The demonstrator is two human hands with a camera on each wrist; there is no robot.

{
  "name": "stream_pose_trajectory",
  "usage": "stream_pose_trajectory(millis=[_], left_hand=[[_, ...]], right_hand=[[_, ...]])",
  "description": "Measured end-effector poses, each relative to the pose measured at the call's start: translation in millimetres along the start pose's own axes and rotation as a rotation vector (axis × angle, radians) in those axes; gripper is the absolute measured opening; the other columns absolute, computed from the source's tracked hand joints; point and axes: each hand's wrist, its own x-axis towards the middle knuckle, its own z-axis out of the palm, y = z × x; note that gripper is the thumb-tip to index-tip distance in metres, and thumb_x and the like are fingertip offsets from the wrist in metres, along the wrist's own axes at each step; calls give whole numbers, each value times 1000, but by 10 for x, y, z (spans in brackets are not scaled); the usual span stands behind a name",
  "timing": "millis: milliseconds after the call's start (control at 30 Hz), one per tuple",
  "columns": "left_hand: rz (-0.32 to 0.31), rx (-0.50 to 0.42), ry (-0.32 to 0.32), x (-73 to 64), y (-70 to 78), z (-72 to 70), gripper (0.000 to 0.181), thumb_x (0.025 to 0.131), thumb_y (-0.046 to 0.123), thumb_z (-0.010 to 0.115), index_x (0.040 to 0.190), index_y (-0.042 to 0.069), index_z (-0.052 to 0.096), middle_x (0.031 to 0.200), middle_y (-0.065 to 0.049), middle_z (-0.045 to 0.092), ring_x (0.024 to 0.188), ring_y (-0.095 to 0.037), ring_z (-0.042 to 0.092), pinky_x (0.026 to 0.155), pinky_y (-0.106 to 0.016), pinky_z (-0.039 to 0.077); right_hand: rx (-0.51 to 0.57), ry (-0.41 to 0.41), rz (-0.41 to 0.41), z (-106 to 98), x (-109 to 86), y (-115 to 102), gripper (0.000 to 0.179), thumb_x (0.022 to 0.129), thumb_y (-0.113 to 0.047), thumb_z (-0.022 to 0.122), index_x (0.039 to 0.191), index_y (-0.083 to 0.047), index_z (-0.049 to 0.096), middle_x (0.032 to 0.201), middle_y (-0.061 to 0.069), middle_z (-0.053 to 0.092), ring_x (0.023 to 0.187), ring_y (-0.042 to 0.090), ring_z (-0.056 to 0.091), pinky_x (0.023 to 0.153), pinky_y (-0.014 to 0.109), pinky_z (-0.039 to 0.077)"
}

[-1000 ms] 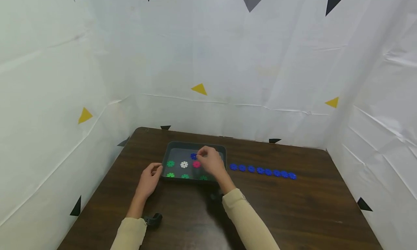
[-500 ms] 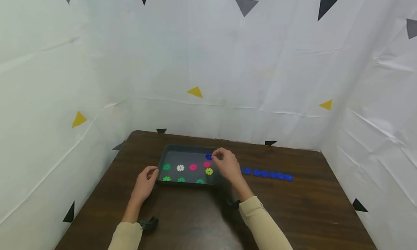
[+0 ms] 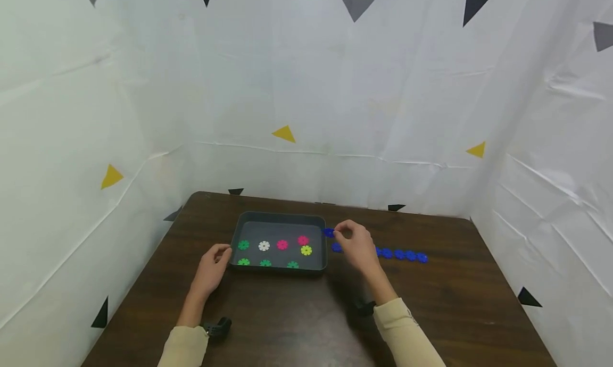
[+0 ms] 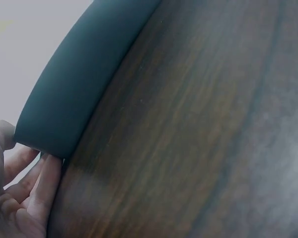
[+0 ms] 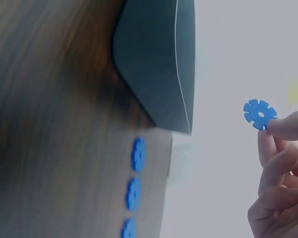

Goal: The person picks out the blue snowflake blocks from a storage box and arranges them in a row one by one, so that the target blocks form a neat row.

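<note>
My right hand (image 3: 358,247) pinches a blue flower-shaped plastic disc (image 3: 328,232) between thumb and fingertips, raised at the right rim of a dark grey tray (image 3: 268,228). The right wrist view shows the notched blue disc (image 5: 257,114) upright, with a hole in its middle. At the tray's left side, my left hand (image 3: 209,268) holds the edge; in the left wrist view, thumb and fingers (image 4: 47,186) meet the tray's corner (image 4: 72,89). Inside the tray lie several green discs (image 3: 265,263), a white disc (image 3: 264,245), two pink discs (image 3: 282,244) and a yellow disc (image 3: 306,250).
Several blue discs (image 3: 399,254) lie in a row on the brown table (image 3: 450,292), right of the tray, partly hidden behind my right hand. White sheeting (image 3: 306,181) with coloured triangles stands around the table's back and sides.
My right hand has moved right with the blue disc, from over the tray to past its right rim. My left hand has stayed at the tray's left edge.
</note>
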Motion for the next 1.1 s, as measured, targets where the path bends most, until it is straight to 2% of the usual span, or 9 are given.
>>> stream_pose_trajectory(millis=[200,433,667,867,1100], left_hand=[[4,6,-6,26,18,23,49,115,41,51,151,7,55,156,-23,56,145,-42,53,116,-63,47],[1,3,6,26,20,6,50,115,43,51,150,8,55,154,-21,57,144,-40,54,115,-62,47],[-12,7,32,13,45,29,52,114,47,50,150,9,55,153,-20,58,143,-40,54,117,-62,46],[2,4,28,-7,53,35,56,114,50,49,150,8,56,152,-20,59,143,-39,54,117,-62,45],[13,-8,21,2,60,18,52,115,46,50,150,8,55,151,-20,59,144,-39,54,118,-62,45]], right_hand=[[-10,42,10,-220,-5,144,15,106,-28,70,114,-17,74,114,8,76,68,20,56,55,33,44],[-12,63,22,-409,-50,299,16,106,-26,69,115,-13,73,115,11,75,80,22,62,67,34,50],[-38,93,44,-629,-105,495,18,107,-27,67,116,-12,71,117,13,75,82,24,63,70,35,50],[-71,122,112,-823,-188,713,25,107,-31,65,118,-10,72,122,17,75,93,28,64,73,34,49],[-96,136,199,-993,-265,926,31,107,-35,61,123,-9,70,123,19,74,86,27,63,67,33,48]])
